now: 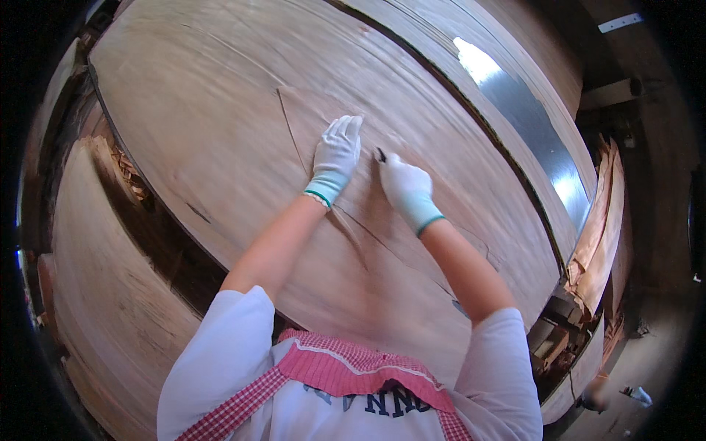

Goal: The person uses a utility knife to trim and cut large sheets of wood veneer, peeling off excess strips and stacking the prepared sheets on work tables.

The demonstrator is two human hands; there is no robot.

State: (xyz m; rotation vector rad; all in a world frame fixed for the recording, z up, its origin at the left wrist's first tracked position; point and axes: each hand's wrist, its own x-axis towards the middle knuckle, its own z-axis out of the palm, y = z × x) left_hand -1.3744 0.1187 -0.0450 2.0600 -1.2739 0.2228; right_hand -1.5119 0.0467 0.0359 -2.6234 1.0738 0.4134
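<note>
A wide, pale brown wood veneer sheet [220, 140] lies spread in front of me, its surface wrinkled in places. My left hand [338, 151], in a white glove with a green-edged cuff, rests on it with fingers stretched out. Under that wrist runs a narrow loose veneer strip [346, 231], and a thin slit line continues beyond the hand. Close by on the right, my gloved right hand [404, 180] is closed around a small black knife-like tool [380, 155], whose tip points away from me. Most of the tool is hidden in the fingers.
At the left, a second veneer stack [110, 257] stands across a dark gap. Beyond the sheet's far right edge lies another board with a shiny dark panel [537, 125]. Torn veneer sheets [599, 228] hang at the right, above the grey floor [654, 367].
</note>
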